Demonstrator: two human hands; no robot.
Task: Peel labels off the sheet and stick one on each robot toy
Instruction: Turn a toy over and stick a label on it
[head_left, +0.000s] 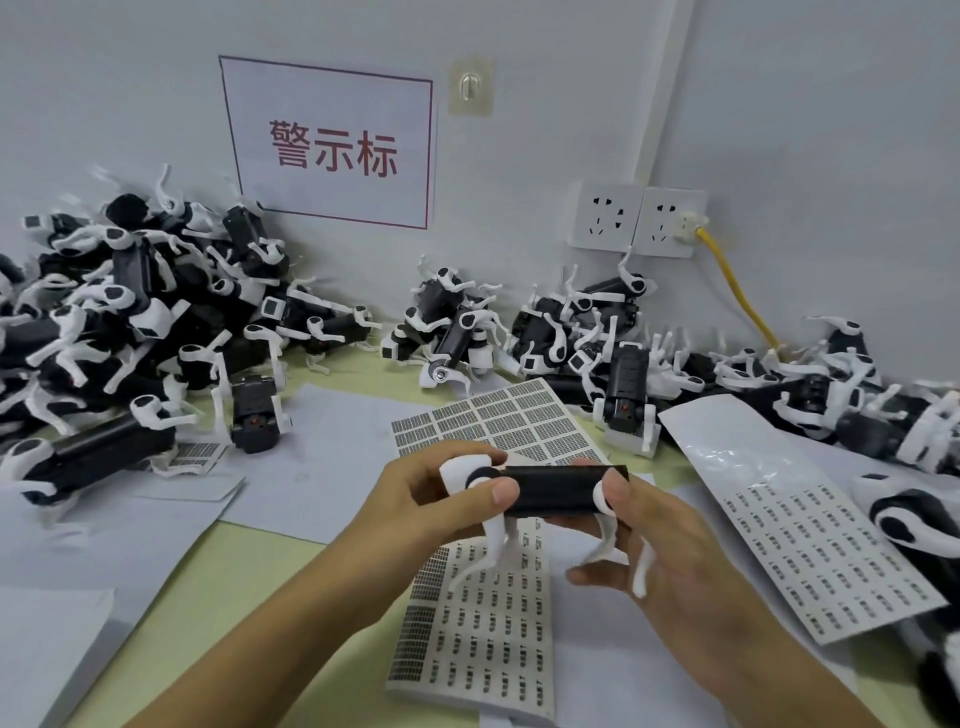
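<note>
We grip one robot toy (545, 491) over the desk's (234, 561) near edge.
Left hand (436, 499) and right hand (660, 540) clamp its ends above a label sheet (483, 634); toy heaps (130, 312) line the far edge below a wall sign (332, 148).

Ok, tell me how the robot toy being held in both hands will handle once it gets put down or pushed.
The robot toy probably feels light: left hand and right hand hold it by fingertips alone. Its thin white legs look bendy and snaggable, judging by the tangled pile. Pushed, it would likely tip rather than slide.
</note>
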